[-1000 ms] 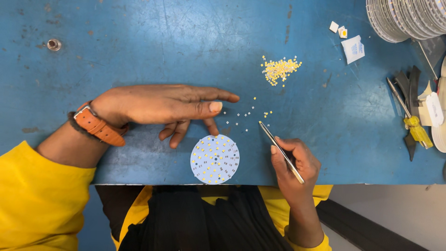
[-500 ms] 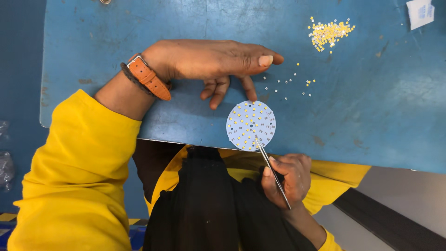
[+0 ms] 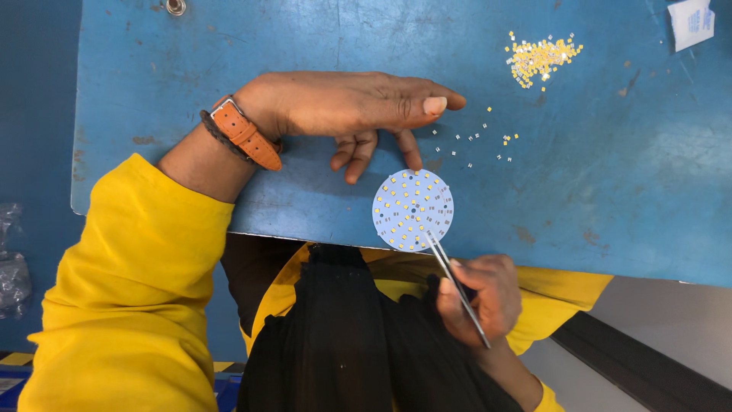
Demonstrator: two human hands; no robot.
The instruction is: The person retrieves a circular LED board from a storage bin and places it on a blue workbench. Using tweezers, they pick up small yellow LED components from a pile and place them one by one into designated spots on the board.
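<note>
I see the right hand (image 3: 480, 297) pinching metal tweezers (image 3: 455, 285), their tips on the near rim of the round white board (image 3: 412, 210), which lies at the blue counter's (image 3: 610, 191) near edge. The left hand (image 3: 351, 107) rests flat, grip open and empty, one fingertip touching the board's far rim. Loose yellow chips (image 3: 539, 57) are heaped farther off.

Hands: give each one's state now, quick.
Left hand: open, flat on the blue table, holding nothing.
Right hand: closed on tweezers.
</note>
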